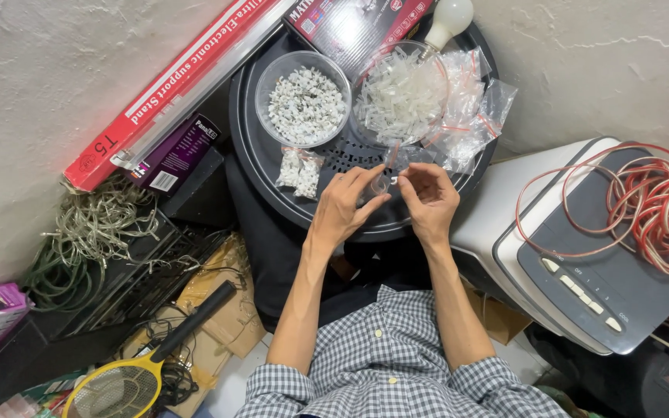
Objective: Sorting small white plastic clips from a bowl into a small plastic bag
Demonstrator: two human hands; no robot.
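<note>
Head view: left hand (348,203) and right hand (428,198) both pinch a small clear plastic zip bag (382,183) above the round black tray (251,139). Probably best keeping its mouth level, near the clear bowl of white cable clips (307,102).

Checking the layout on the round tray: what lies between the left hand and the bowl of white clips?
In the head view, a small clear bag of white clips lies on the black tray between the left hand and the bowl.

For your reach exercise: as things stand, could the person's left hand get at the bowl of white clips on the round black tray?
Probably yes. The left hand is just short of the bowl of white clips, with only a small bag of clips lying flat between them. Both hands pinch a small clear bag.
</note>
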